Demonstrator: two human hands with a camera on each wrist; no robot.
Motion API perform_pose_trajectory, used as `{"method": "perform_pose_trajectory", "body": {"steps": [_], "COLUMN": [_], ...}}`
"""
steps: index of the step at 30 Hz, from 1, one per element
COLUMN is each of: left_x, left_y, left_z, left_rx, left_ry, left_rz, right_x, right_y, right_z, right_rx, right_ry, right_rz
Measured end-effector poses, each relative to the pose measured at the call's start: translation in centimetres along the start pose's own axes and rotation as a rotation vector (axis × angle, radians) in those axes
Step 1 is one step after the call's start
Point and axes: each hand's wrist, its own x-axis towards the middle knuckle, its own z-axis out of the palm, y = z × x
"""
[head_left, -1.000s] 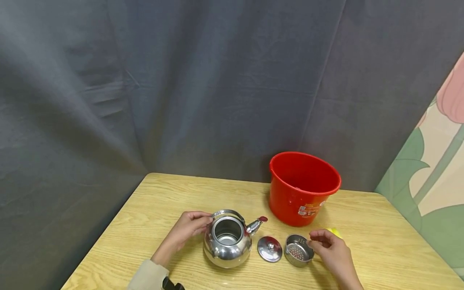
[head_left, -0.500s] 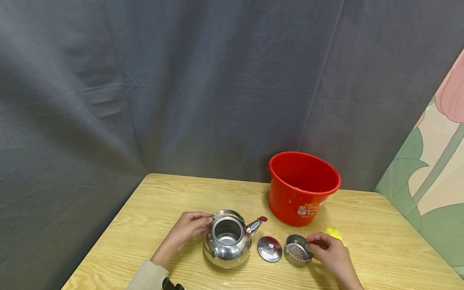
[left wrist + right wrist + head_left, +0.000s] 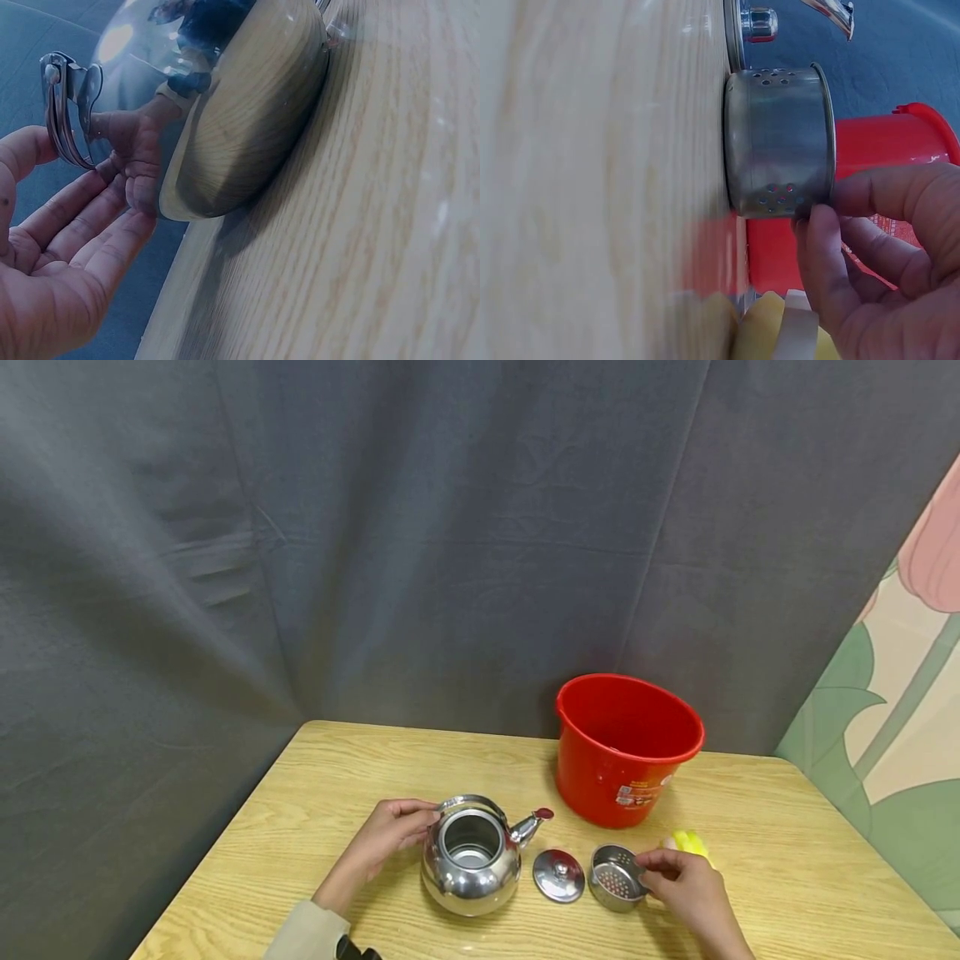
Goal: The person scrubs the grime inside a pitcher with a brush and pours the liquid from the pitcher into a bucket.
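A shiny steel kettle (image 3: pixel 471 868) stands lidless on the table, its spout with a red cap pointing right. My left hand (image 3: pixel 392 833) is at its left side; in the left wrist view the thumb and fingers (image 3: pixel 86 199) pinch the end of the kettle's handle (image 3: pixel 64 112), fingertips against the body. Right of the kettle lies its round steel lid (image 3: pixel 558 876), knob up. Beside the lid sits a perforated steel strainer basket (image 3: pixel 780 142), upright. My right hand (image 3: pixel 688 889) pinches the basket's rim between thumb and index finger, its other fingers curled below.
A red bucket (image 3: pixel 628 777) stands behind the lid and basket, near the table's back edge. A yellow object (image 3: pixel 691 842) with a white part lies just beyond my right hand. A grey curtain (image 3: pixel 450 568) hangs behind the wooden table (image 3: pixel 360 752).
My right hand has moved slightly lower at the basket's rim, uncovering more of the yellow object. The left hand, kettle, lid and basket have stayed in place.
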Motion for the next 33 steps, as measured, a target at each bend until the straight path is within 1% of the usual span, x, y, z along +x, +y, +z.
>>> {"method": "perform_pose_trajectory", "body": {"steps": [7, 14, 18, 29, 33], "left_x": [0.09, 0.24, 0.23, 0.08, 0.14], "left_y": [-0.17, -0.37, -0.39, -0.09, -0.12], "left_z": [0.06, 0.07, 0.03, 0.07, 0.02], "left_rx": [-0.008, -0.018, -0.026, -0.021, -0.020], "left_ry": [0.001, -0.008, -0.008, -0.010, -0.009], "left_rz": [0.006, 0.009, 0.002, 0.002, 0.000], "right_x": [0.05, 0.08, 0.13, -0.04, -0.19], "right_y": [0.15, 0.15, 0.13, -0.18, -0.56], "right_z": [-0.04, -0.03, -0.04, 0.00, -0.04], "right_rx": [-0.042, -0.020, -0.024, 0.008, -0.002], "right_ry": [0.021, 0.027, 0.029, 0.042, 0.052], "right_rz": [-0.019, 0.011, 0.013, 0.041, 0.042]}}
